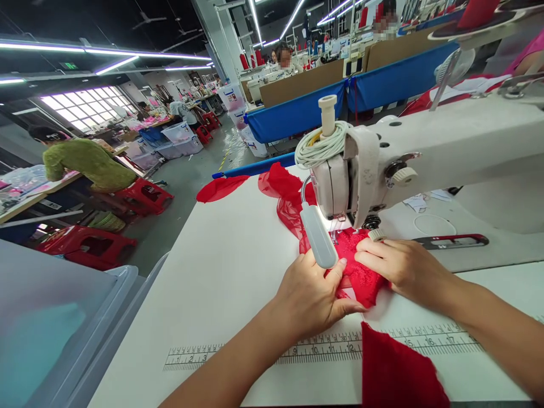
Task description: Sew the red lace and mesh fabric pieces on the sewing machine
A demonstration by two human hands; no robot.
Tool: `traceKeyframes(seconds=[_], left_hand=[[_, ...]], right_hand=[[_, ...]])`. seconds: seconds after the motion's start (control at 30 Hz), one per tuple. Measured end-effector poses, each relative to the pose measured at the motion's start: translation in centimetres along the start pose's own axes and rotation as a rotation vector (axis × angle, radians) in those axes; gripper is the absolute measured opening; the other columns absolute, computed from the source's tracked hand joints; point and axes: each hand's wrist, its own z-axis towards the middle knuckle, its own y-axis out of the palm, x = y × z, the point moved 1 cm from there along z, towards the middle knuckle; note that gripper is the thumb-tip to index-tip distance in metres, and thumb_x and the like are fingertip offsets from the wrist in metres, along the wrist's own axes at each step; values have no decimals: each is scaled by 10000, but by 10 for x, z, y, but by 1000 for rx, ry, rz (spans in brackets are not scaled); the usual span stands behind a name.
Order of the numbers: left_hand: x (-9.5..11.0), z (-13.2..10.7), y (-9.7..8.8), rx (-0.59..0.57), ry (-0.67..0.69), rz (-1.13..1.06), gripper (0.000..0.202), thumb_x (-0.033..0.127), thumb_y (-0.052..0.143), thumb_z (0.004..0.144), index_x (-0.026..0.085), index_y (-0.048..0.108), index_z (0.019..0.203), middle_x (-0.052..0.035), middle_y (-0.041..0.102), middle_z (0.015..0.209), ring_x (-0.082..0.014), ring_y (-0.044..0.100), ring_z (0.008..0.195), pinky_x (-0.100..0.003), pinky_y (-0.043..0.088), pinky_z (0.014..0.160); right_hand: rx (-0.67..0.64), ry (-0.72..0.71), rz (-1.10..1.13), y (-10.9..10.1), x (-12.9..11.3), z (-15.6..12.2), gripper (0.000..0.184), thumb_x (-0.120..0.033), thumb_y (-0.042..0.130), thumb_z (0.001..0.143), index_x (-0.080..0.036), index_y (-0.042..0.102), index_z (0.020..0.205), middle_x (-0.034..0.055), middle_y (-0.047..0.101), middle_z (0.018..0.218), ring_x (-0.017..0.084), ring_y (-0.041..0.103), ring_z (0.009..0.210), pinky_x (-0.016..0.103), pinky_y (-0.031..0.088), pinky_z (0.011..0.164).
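Note:
Red lace fabric (355, 260) lies under the needle area of a white sewing machine (450, 147). At its left edge, my left hand (312, 297) grips the fabric, thumb stretched across its near side. My right hand (397, 265) has its bent fingers on the right side of the same fabric, close below the machine head. Sheer red fabric (293, 212) trails behind the needle onto the table. A small grey lamp (318, 235) partly hides the left fingers. Nearer to me, a separate-looking red cloth piece (395, 368) hangs over the table's front edge.
A printed ruler (314, 348) runs along the white table (229, 272). Right of my right hand lies a grey-and-red slotted tool (457, 242). A red oval piece (223, 188) sits at the far left edge. Plastic bins (123, 294) stand left; other people work beyond.

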Motion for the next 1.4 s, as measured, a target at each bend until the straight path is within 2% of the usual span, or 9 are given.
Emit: traceKeyframes(seconds=[0.17, 0.3, 0.4, 0.67, 1.0, 1.17, 1.3, 1.4], left_hand=[[-2, 2, -1, -50, -24, 42, 827, 706, 98, 917, 140, 674, 1096, -131, 647, 833, -244, 592, 742, -341, 469, 603], [-1, 1, 1, -75, 3, 69, 866, 719, 95, 910, 97, 644, 1159, -165, 662, 923, -244, 602, 754, -340, 468, 591], [0, 0, 3, -54, 19, 84, 893, 731, 104, 903, 64, 632, 1176, -182, 669, 937, -239, 603, 723, -341, 462, 573], [0, -2, 1, 12, 36, 108, 869, 717, 88, 910, 102, 641, 1179, -148, 673, 884, -228, 575, 669, -332, 418, 552], [0, -3, 4, 16, 35, 117, 835, 725, 168, 908, 94, 635, 1192, -159, 668, 899, -233, 591, 719, -328, 423, 583], [-1, -1, 5, 17, 16, 139, 826, 741, 178, 899, 113, 655, 1145, -131, 649, 849, -229, 580, 712, -320, 400, 583], [1, -1, 3, 34, 0, 151, 770, 716, 240, 916, 105, 649, 1143, -120, 638, 844, -244, 587, 757, -330, 419, 615], [3, -2, 3, 28, 3, 179, 694, 657, 322, 936, 87, 612, 1203, -145, 652, 894, -264, 605, 791, -344, 436, 610]], right_hand=[[22, 14, -14, 2, 1, -1, 225, -59, 416, 912, -183, 593, 850, 62, 667, 896, 164, 467, 597, 294, 307, 503], [31, 20, 1, 1, 1, -1, 233, -56, 416, 904, -182, 612, 905, 69, 680, 915, 171, 500, 618, 294, 327, 501], [33, 24, 10, 1, 1, -1, 245, -44, 416, 884, -179, 619, 913, 75, 687, 930, 181, 534, 645, 295, 345, 500], [46, 38, 7, 2, 2, -2, 340, 59, 399, 739, -189, 587, 876, 57, 687, 931, 175, 559, 663, 282, 337, 511], [50, 53, -36, 2, 0, 1, 282, 19, 393, 797, -192, 576, 842, 51, 684, 893, 174, 519, 628, 285, 311, 498], [66, 128, 9, 10, 1, -1, 233, -19, 410, 820, -205, 549, 807, 41, 642, 824, 177, 471, 615, 285, 320, 515], [44, 167, 72, 10, 1, -1, 266, 5, 409, 751, -208, 548, 829, 39, 614, 812, 186, 490, 639, 289, 365, 533], [16, 145, 106, 5, 0, 0, 366, -27, 457, 660, -190, 576, 966, 56, 611, 840, 207, 536, 684, 303, 435, 572]])
